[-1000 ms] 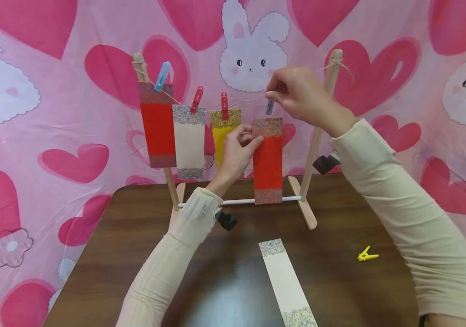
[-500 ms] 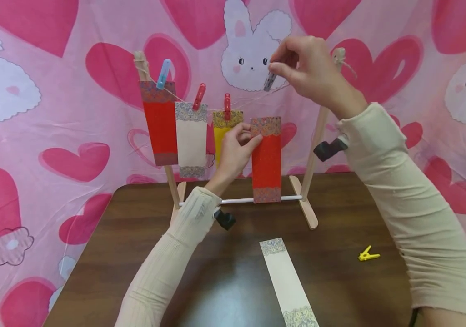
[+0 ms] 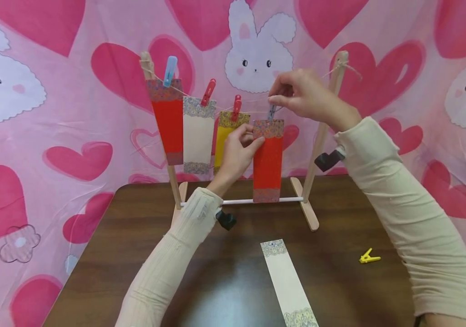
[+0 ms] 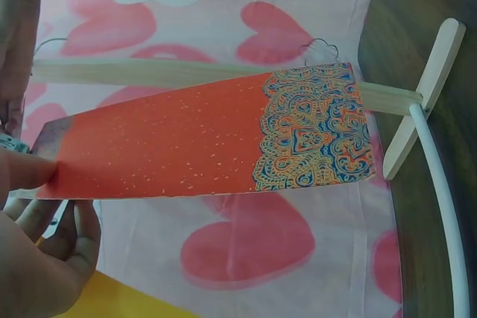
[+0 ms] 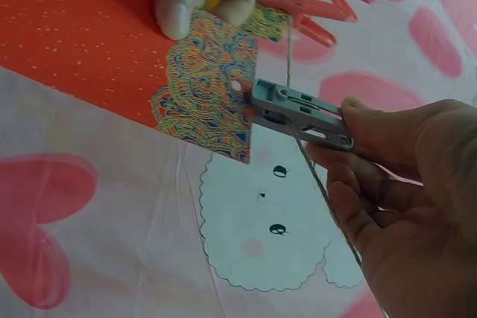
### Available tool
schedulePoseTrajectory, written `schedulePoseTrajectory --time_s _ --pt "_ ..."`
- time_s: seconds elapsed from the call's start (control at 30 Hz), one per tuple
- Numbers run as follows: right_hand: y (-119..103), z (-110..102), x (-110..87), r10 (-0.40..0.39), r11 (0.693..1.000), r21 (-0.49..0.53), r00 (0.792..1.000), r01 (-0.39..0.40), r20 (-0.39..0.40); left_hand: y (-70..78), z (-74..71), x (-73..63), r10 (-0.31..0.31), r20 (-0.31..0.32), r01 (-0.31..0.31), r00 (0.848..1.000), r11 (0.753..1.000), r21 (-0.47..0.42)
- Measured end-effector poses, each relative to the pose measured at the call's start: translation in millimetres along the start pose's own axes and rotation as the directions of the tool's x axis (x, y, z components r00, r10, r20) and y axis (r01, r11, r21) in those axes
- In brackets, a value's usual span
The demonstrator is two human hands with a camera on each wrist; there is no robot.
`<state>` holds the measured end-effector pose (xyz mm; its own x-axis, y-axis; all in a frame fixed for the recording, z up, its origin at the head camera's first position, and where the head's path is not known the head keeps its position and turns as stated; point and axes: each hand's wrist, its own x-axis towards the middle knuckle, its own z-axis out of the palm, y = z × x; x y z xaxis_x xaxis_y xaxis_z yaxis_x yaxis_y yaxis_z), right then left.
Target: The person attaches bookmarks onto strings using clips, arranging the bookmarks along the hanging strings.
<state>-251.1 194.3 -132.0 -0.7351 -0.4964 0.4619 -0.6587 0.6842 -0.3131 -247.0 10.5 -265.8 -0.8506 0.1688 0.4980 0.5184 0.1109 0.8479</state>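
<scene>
My left hand [image 3: 238,150] pinches a red paper card [image 3: 268,165] with patterned bands near its top left edge, holding it upright below the string [image 5: 320,176]. My right hand [image 3: 306,95] pinches the handles of a grey clothespin [image 5: 309,113] above it. In the right wrist view the clothespin's tip meets the card's patterned top edge, close to a small punched hole, and the string passes across the clothespin. On the string to the left hang a red card [image 3: 168,131] under a blue clothespin [image 3: 170,71], plus a white card [image 3: 198,141] and a yellow card [image 3: 221,136] under red clothespins.
The string is tied between two wooden posts [image 3: 320,136] joined low down by a white rod [image 3: 238,201]. A long white card [image 3: 288,284] lies on the brown table [image 3: 200,290], with a yellow clothespin [image 3: 368,256] to its right. A pink heart-print cloth hangs behind.
My right hand lifted with the grey clothespin above the string, then came back down to the red card's top edge. My left hand stays nearly still on the card.
</scene>
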Motion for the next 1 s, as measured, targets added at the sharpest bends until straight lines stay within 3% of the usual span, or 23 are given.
schedulePoseTrajectory --time_s 0.33,0.5,0.6,0.67,0.73,0.83,0.9,1.0 --pt "-3 5 0.5 0.012 0.999 -0.03 0.998 -0.01 0.056 3.5 -2.7 -0.4 0.024 0.024 -0.024 0.999 1.0 -0.005" --pt "-5 6 -4.8 0.029 0.997 -0.073 0.998 -0.026 0.051 -0.3 -7.4 -3.7 -0.014 0.061 0.011 0.998 0.998 0.054" --pt "-7 8 -13.6 0.02 0.996 -0.089 1.0 -0.02 -0.003 -4.3 -10.2 -11.4 -0.037 0.076 0.03 0.996 0.995 0.093" --pt "-5 10 -23.9 -0.014 0.994 -0.111 0.996 0.005 -0.084 -9.4 -10.6 -19.4 -0.025 0.087 0.013 0.996 0.991 0.134" --pt "-4 10 -38.9 -0.058 0.99 -0.134 0.982 0.034 -0.181 -15.3 -10.9 -29.5 -0.013 0.105 -0.008 0.994 0.981 0.195" --pt "1 11 -65.9 -0.115 0.982 -0.181 0.944 0.06 -0.311 -22.8 -13.8 -45.4 -0.01 0.144 -0.03 0.99 0.96 0.277" --pt "3 11 -85.1 -0.121 0.98 -0.189 0.928 0.056 -0.353 -25.9 -17.4 -55.5 -0.027 0.171 -0.024 0.985 0.957 0.289" --pt "9 14 -111.9 -0.107 0.982 -0.185 0.926 0.041 -0.363 -30.7 -23.6 -68.0 -0.037 0.192 -0.02 0.981 0.959 0.284"
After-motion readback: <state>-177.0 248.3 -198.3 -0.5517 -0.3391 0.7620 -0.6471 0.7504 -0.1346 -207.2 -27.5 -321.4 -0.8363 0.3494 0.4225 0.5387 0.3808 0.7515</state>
